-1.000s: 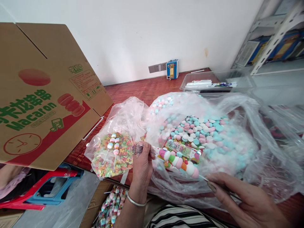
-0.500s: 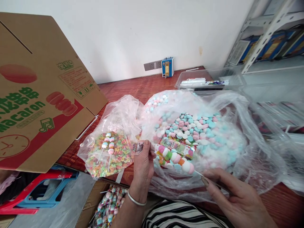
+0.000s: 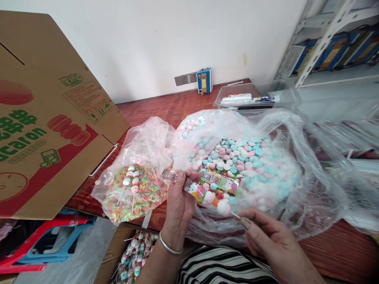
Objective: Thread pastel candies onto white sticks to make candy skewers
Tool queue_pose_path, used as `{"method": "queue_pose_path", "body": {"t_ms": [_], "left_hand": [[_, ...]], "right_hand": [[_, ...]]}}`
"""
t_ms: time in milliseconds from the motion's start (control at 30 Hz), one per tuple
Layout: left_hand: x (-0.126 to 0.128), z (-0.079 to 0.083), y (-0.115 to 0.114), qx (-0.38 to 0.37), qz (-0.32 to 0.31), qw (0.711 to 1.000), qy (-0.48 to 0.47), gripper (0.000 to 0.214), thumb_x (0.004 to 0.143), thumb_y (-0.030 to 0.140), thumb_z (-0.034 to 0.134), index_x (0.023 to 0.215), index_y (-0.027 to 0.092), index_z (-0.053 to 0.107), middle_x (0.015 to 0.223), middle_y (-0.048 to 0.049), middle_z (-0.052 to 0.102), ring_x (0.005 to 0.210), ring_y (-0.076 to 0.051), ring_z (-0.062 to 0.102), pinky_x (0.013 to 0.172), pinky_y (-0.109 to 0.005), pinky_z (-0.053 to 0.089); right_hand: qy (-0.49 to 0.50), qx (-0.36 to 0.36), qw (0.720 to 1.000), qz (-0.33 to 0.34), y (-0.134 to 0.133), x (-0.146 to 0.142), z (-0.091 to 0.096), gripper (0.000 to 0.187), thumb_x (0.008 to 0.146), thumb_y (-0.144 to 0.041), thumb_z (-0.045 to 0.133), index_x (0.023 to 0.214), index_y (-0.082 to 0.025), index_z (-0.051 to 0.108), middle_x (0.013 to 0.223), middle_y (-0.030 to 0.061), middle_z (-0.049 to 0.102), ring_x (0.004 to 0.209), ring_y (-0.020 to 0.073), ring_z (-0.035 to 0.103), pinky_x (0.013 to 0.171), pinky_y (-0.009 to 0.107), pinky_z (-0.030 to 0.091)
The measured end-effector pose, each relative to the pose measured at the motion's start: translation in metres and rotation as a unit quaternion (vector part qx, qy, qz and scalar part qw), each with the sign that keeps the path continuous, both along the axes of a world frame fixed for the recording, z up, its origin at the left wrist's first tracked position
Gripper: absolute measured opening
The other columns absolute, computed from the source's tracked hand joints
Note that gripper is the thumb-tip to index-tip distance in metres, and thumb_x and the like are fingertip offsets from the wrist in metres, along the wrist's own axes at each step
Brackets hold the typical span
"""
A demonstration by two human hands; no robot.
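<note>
Candy skewer [image 3: 213, 199] over pastel candies [image 3: 237, 154]. Left hand [image 3: 180, 199]: fingers clamped on its clear wrapper [image 3: 189, 187], small print illegible. Right hand [image 3: 268, 236]: fingers pinched on the stick [image 3: 235, 215]. Printed packet [image 3: 220, 180] just beyond, lettering unreadable. Far left, brown carton [image 3: 56, 104]: green "串串", "caron" cut by view edge, music-note print [image 3: 49, 158].

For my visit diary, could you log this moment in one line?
left hand: holds printed wrapper | right hand: pinches candy skewer by stick | nearby: candy bag, two skewers atop
</note>
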State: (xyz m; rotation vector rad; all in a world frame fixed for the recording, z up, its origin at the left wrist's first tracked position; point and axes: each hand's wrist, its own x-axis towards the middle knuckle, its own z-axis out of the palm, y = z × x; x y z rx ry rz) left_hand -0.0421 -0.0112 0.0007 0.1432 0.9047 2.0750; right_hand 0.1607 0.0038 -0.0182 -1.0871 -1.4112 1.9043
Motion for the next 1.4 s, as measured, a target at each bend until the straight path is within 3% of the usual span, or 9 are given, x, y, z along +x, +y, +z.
{"method": "queue_pose_path", "body": {"t_ms": [233, 367, 567, 733, 867, 1033, 1167, 1267, 1400], "left_hand": [[0.006, 0.002, 0.011, 0.045, -0.027, 0.996, -0.072, 0.009, 0.090, 0.023, 0.062, 0.083, 0.016, 0.061, 0.065, 0.0061, 0.045, 0.058, -0.005, 0.049, 0.077, -0.025, 0.054], [0.009, -0.002, 0.013, -0.012, -0.021, 0.995, -0.094, 0.013, 0.089, 0.030, 0.064, 0.089, 0.018, 0.061, 0.064, 0.0057, 0.044, 0.060, -0.008, 0.052, 0.073, -0.025, 0.053], [0.014, -0.001, 0.015, -0.065, 0.007, 0.995, -0.080, 0.015, 0.085, 0.028, 0.067, 0.092, 0.018, 0.060, 0.069, 0.0032, 0.054, 0.057, -0.009, 0.055, 0.056, -0.021, 0.049], [0.018, 0.003, 0.015, -0.080, 0.009, 0.994, -0.068, 0.013, 0.088, 0.029, 0.063, 0.088, 0.016, 0.060, 0.065, 0.0024, 0.054, 0.054, -0.009, 0.055, 0.054, -0.020, 0.048], [0.017, 0.001, 0.014, -0.070, -0.010, 0.995, -0.065, 0.014, 0.091, 0.029, 0.060, 0.087, 0.016, 0.060, 0.065, 0.0024, 0.054, 0.052, -0.008, 0.051, 0.056, -0.019, 0.048], [0.018, -0.003, 0.012, -0.041, -0.024, 0.996, -0.073, 0.016, 0.088, 0.030, 0.064, 0.098, 0.019, 0.060, 0.066, 0.0039, 0.051, 0.059, -0.009, 0.053, 0.062, -0.021, 0.050], [0.017, -0.006, 0.010, 0.005, -0.038, 0.996, -0.082, 0.013, 0.089, 0.028, 0.064, 0.098, 0.019, 0.061, 0.066, 0.0065, 0.043, 0.055, -0.006, 0.047, 0.069, -0.022, 0.051], [0.016, -0.009, 0.010, 0.029, -0.056, 0.994, -0.085, 0.014, 0.090, 0.030, 0.062, 0.099, 0.019, 0.061, 0.066, 0.0063, 0.043, 0.056, -0.006, 0.048, 0.067, -0.022, 0.051], [0.017, -0.011, 0.012, 0.004, -0.051, 0.995, -0.084, 0.017, 0.090, 0.033, 0.063, 0.099, 0.019, 0.061, 0.068, 0.0045, 0.048, 0.058, -0.007, 0.052, 0.063, -0.020, 0.050]], "right_hand": [[0.166, -0.299, 0.940, 0.018, -0.015, -0.016, 0.005, 0.027, 0.088, -0.045, 0.064, 0.085, -0.018, 0.064, 0.057, -0.0112, 0.028, 0.044, 0.0043, 0.012, 0.040, 0.018, 0.034], [0.161, -0.283, 0.945, 0.043, -0.019, -0.017, -0.003, 0.030, 0.088, -0.048, 0.064, 0.082, -0.018, 0.063, 0.054, -0.0120, 0.027, 0.042, 0.0034, 0.011, 0.038, 0.016, 0.029], [-0.037, 0.162, 0.985, 0.037, -0.015, -0.017, -0.011, 0.028, 0.095, -0.038, 0.053, 0.075, -0.019, 0.057, 0.060, -0.0036, 0.050, 0.053, 0.0103, 0.047, 0.050, 0.021, 0.039], [-0.121, 0.569, 0.813, -0.028, -0.012, -0.018, -0.016, 0.011, 0.095, -0.014, 0.052, 0.088, -0.016, 0.060, 0.066, 0.0003, 0.058, 0.058, 0.0138, 0.054, 0.057, 0.025, 0.041], [-0.136, 0.686, 0.715, -0.013, -0.010, -0.018, -0.017, 0.006, 0.092, -0.011, 0.059, 0.096, -0.014, 0.061, 0.069, 0.0035, 0.062, 0.062, 0.0170, 0.054, 0.062, 0.030, 0.042], [-0.099, 0.532, 0.841, 0.015, -0.004, -0.018, -0.013, 0.015, 0.097, -0.018, 0.050, 0.085, -0.018, 0.058, 0.066, 0.0008, 0.059, 0.059, 0.0141, 0.054, 0.057, 0.026, 0.040], [-0.056, 0.144, 0.986, 0.057, -0.003, -0.020, -0.015, 0.037, 0.098, -0.044, 0.045, 0.069, -0.021, 0.048, 0.052, -0.0067, 0.036, 0.044, 0.0094, 0.034, 0.042, 0.022, 0.026], [0.003, -0.094, 0.991, 0.099, -0.004, -0.024, -0.017, 0.042, 0.097, -0.055, 0.039, 0.071, -0.022, 0.046, 0.050, -0.0111, 0.022, 0.040, 0.0076, 0.015, 0.036, 0.022, 0.016], [-0.017, 0.085, 0.992, 0.090, -0.005, -0.028, -0.016, 0.037, 0.099, -0.046, 0.041, 0.073, -0.021, 0.049, 0.053, -0.0077, 0.033, 0.043, 0.0093, 0.029, 0.042, 0.023, 0.025]]}}
